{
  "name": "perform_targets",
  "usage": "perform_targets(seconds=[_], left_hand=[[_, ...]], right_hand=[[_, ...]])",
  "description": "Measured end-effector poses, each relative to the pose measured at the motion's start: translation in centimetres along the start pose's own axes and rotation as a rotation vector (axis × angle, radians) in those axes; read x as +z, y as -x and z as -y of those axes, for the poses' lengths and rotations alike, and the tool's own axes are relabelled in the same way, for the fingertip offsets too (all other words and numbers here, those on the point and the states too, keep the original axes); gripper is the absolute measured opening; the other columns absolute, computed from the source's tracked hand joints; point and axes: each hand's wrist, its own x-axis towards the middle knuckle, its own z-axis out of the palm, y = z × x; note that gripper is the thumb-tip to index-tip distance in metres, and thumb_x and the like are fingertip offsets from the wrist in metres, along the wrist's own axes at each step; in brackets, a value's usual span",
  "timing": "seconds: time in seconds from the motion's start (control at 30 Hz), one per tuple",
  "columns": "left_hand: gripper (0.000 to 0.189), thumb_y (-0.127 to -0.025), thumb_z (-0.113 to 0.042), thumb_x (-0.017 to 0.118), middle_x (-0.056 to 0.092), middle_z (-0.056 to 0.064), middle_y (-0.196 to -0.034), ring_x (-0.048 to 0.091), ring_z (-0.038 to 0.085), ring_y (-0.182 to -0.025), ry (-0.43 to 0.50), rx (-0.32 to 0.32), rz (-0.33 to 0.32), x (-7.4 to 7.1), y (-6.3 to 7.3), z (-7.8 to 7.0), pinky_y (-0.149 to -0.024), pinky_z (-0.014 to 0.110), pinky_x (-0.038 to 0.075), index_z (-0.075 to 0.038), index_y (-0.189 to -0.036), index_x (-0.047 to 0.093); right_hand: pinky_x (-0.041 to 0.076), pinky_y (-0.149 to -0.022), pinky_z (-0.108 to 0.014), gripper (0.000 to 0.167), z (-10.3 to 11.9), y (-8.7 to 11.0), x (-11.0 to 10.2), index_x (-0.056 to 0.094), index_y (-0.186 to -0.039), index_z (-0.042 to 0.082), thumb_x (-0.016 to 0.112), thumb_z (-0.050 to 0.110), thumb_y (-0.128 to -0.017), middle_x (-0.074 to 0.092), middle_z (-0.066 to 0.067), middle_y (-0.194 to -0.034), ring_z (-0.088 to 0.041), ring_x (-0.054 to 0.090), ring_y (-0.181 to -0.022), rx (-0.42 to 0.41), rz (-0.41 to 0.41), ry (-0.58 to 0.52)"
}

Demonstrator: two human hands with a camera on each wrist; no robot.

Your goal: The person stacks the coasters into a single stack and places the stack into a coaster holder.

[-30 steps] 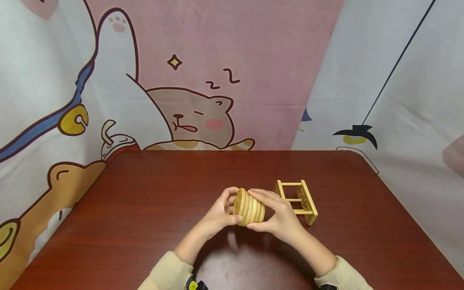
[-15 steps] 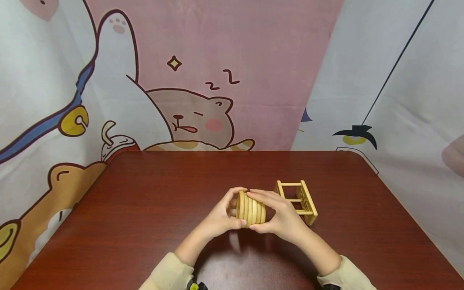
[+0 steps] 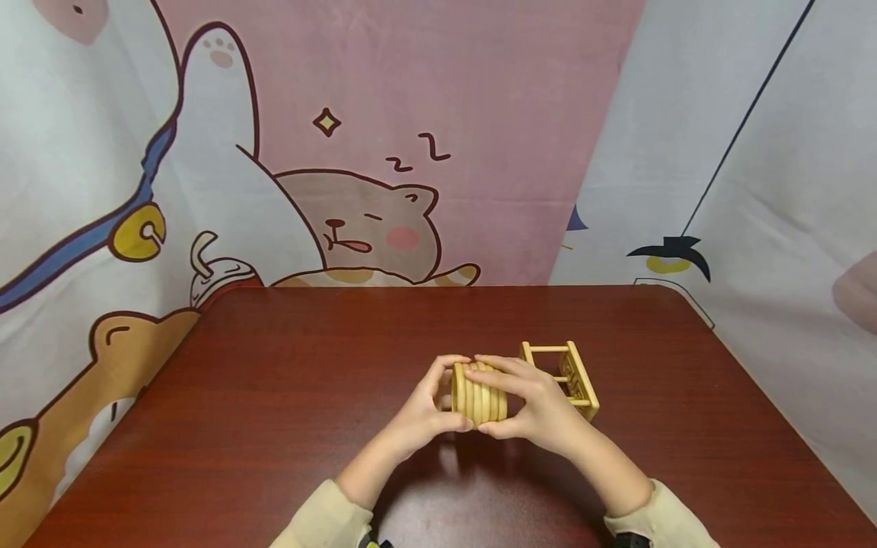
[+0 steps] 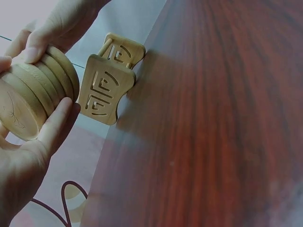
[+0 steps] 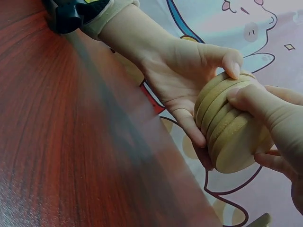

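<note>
A stack of several round wooden coasters [image 3: 483, 397] is tipped on its side, faces pointing left and right, between my two hands over the table. My left hand [image 3: 419, 415] grips the stack's left part, thumb at its lower edge and fingers over the top. From the other side my right hand [image 3: 551, 407] grips it, thumb low and fingers across the rims. Fine engraved lines mark the outer coaster face [image 4: 16, 111] in the left wrist view. Just beyond the right hand stands a wooden coaster rack [image 3: 581, 380] with cut-out side panels and rods, partly hidden by that hand.
The dark red-brown wooden table [image 3: 274, 426] runs back to a cloth backdrop [image 3: 507, 137] printed with cartoon animals. Pale cloth [image 3: 788, 228] also hangs along the right side.
Both hands have drifted slightly right with the coaster stack, which has turned so its left face shows less. The right fingers have spread further over the rims. The rack stays put.
</note>
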Motion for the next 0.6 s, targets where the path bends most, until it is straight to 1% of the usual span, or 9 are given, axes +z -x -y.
perform_targets(seconds=[0.1,0.17,0.37,0.47,0.6], left_hand=[[0.073,-0.072,0.006,0.065,0.046,0.019,-0.12,0.062,0.027,-0.088,-0.027,0.028,-0.012,0.1,-0.12,0.02,-0.066,0.035,0.054,-0.012,-0.137,0.036],[0.073,-0.073,0.005,0.066,0.048,0.019,-0.119,0.063,0.026,-0.086,-0.042,0.038,-0.014,0.11,-0.18,0.01,-0.066,0.037,0.054,-0.013,-0.137,0.037],[0.073,-0.075,0.004,0.069,0.051,0.02,-0.119,0.064,0.028,-0.091,-0.054,0.039,0.009,0.05,-0.26,-0.15,-0.07,0.041,0.054,-0.015,-0.138,0.037],[0.072,-0.075,0.005,0.07,0.053,0.02,-0.118,0.065,0.028,-0.093,-0.057,0.041,0.013,0.1,-0.33,-0.29,-0.071,0.04,0.054,-0.014,-0.137,0.037],[0.07,-0.074,0.006,0.071,0.054,0.019,-0.116,0.065,0.026,-0.089,-0.068,0.053,0.005,0.32,-0.62,-0.38,-0.07,0.038,0.054,-0.01,-0.134,0.039]], right_hand=[[0.047,-0.09,-0.037,0.066,-0.08,0.04,-0.2,0.066,-0.124,0.015,0.088,0.02,-0.062,0.059,-0.01,-0.127,-0.026,0.057,-0.112,-0.003,0.007,-0.005],[0.047,-0.089,-0.037,0.066,-0.13,0.06,-0.34,0.066,-0.124,0.015,0.088,0.02,-0.062,0.059,-0.011,-0.126,-0.027,0.058,-0.11,-0.014,0.008,-0.005],[0.047,-0.087,-0.041,0.067,-0.25,0.12,-0.66,0.067,-0.125,0.019,0.089,0.023,-0.062,0.06,-0.01,-0.125,-0.026,0.059,-0.109,-0.006,0.019,0.01],[0.048,-0.085,-0.042,0.066,-0.32,0.09,-0.78,0.067,-0.124,0.02,0.089,0.024,-0.062,0.06,-0.01,-0.125,-0.027,0.059,-0.108,-0.011,0.023,0.013],[0.048,-0.085,-0.043,0.062,-0.22,-0.03,-0.98,0.069,-0.12,0.019,0.089,0.023,-0.061,0.06,-0.01,-0.124,-0.027,0.059,-0.108,-0.018,0.015,0.028]])
